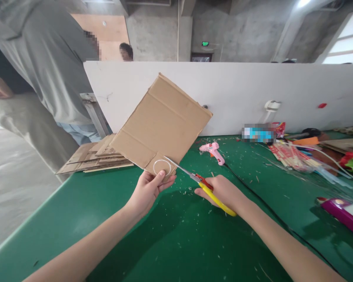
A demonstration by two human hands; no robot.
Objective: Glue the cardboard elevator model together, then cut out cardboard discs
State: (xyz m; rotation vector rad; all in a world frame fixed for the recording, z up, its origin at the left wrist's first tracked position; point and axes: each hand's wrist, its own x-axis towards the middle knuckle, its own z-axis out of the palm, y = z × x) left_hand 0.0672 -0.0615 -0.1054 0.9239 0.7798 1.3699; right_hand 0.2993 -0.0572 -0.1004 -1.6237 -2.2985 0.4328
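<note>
My left hand (153,188) grips the lower corner of a flat piece of cardboard (164,117), thumb on the front face. A white circle (162,167) is drawn near that corner, partly under my thumb. The sheet is held tilted above the table, with creases across it. In my right hand (222,192) is a pair of scissors (197,178) with yellow and red handles. The blades reach the cardboard's edge beside the circle, where a short slit shows above it. How far apart the blades are is hard to see.
A pink glue gun (213,152) with a black cord lies on the green table (111,219). Cardboard sheets (91,156) are stacked at the left edge. Packaged sticks (294,156) and a purple device (341,215) are at right. A white partition (232,90) stands behind; a person (47,58) stands left.
</note>
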